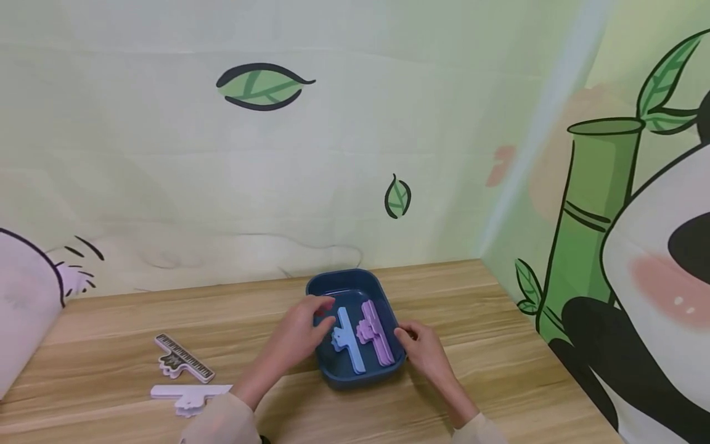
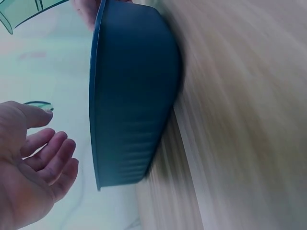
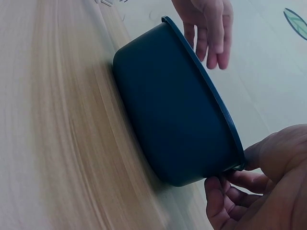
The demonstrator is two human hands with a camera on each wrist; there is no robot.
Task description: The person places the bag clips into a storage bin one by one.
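A dark blue plastic basin (image 1: 331, 377) stands on the wooden table, its side wall (image 2: 132, 96) filling the middle of the left wrist view. Inside lie a light blue clip (image 1: 348, 340) and, to its right, a purple clip (image 1: 377, 333) with layered edges. My right hand (image 1: 427, 350) pinches the basin's right rim, thumb on top and fingers curled below, as the right wrist view shows at the rim (image 3: 225, 117). Over the basin's left side hovers my left hand (image 1: 302, 327), fingers loosely bent and nothing between them.
On the table to the left lie a clip with a ruler-like or piano-key pattern (image 1: 185, 359) and a white clip (image 1: 188, 392), partly covered by my left sleeve (image 1: 222, 422). Behind the table (image 1: 466, 320) hangs a cloth wall (image 1: 344, 135) printed with leaves, bamboo and a panda.
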